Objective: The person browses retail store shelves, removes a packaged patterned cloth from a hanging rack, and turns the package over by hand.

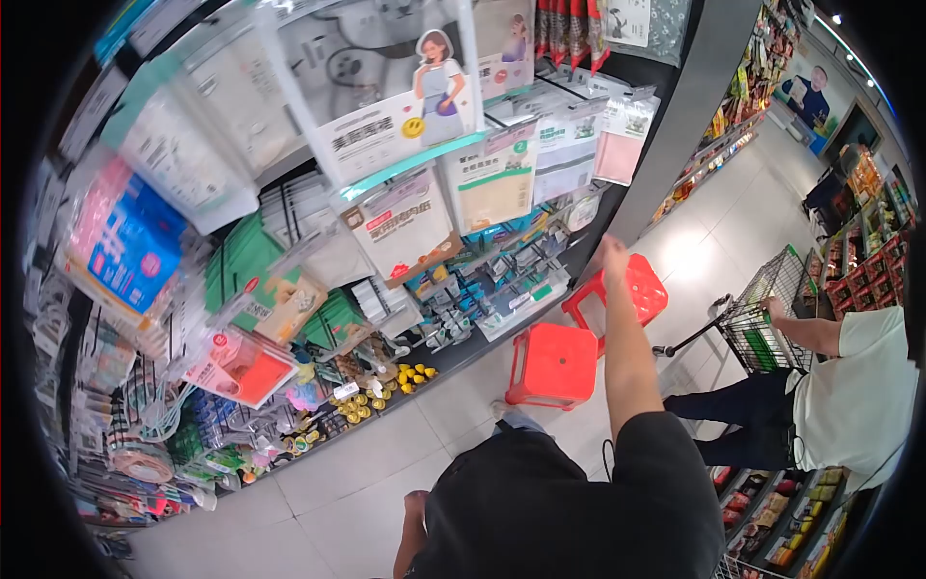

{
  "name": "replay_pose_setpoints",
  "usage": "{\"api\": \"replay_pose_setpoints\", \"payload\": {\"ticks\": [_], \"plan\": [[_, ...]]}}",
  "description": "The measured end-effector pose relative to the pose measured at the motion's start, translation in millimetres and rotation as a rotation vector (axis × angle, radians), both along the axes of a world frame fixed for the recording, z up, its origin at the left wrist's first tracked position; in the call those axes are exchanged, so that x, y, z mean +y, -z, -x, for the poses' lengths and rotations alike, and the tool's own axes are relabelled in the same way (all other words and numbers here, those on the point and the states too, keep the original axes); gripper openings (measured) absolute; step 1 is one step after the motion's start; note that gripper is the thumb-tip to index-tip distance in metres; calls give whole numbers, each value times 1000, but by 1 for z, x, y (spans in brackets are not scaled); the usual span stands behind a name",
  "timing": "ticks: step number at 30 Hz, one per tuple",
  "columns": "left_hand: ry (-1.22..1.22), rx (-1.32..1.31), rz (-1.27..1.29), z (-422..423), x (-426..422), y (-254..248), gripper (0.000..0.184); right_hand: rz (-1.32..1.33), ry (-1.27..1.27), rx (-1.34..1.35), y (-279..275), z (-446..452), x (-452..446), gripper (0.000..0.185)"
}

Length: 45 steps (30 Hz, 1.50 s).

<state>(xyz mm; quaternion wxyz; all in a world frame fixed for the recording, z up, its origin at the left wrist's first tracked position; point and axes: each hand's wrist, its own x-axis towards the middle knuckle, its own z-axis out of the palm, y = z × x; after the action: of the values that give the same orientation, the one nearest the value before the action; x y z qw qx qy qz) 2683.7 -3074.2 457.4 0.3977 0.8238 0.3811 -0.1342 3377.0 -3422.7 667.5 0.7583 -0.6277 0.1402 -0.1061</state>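
Observation:
My right arm reaches forward, and my right hand (613,255) is beside the dark shelf post (632,207), just above the red stools. Its fingers are too small and blurred to make out. Low in the view, my left hand (416,504) hangs next to my dark shirt (569,511), its fingers mostly hidden. One red stool (552,365) stands on the floor in front of me, with another red stool (644,288) just behind it. Packaged goods hang on the rack, among them a large clear pack (376,92) and a brown-and-white pack (405,227).
At the right, a person in a light shirt (858,391) has a hand on a shopping cart (762,309). Shelves of packaged food (786,516) stand beyond. The small-goods rack (386,400) runs along my left, above the tiled floor (357,473).

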Motion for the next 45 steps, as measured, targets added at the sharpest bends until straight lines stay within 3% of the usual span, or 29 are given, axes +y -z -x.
{"api": "replay_pose_setpoints", "payload": {"ticks": [1,4,10,13,16,20,27,32,35,38,41,45], "plan": [[-119,-107,28,-12,-2,-1,29,37,35,-42,-13,-28,-10,30],[-378,55,207,-62,-7,-41,21,183,81,-115,-41,-110,-40,44],[-639,59,454,-72,16,-20,20,391,130,-190,-79,-197,-60,66],[-707,132,433,-70,5,-26,20,408,113,-204,-68,-228,-62,75],[-534,128,278,-84,-29,-86,21,344,78,-161,-74,-229,-58,77],[-633,65,316,-75,-41,-89,22,312,31,-96,-71,-247,-63,82],[-748,100,350,-80,-55,-89,18,93,-204,-120,-92,-230,-62,54],[-766,10,369,-78,-59,-72,16,279,-81,-120,-93,-230,-51,49],[-673,16,311,-85,-58,-75,18,251,1,-153,-91,-225,-42,54],[-255,-64,79,-63,-45,-32,20,207,-47,-152,-92,-222,-44,60],[-570,50,271,-92,-57,-74,22,136,-168,-132,-83,-222,-53,59],[-632,1,297,-91,-62,-75,19,41,-187,-195,-79,-222,-55,51]]}}
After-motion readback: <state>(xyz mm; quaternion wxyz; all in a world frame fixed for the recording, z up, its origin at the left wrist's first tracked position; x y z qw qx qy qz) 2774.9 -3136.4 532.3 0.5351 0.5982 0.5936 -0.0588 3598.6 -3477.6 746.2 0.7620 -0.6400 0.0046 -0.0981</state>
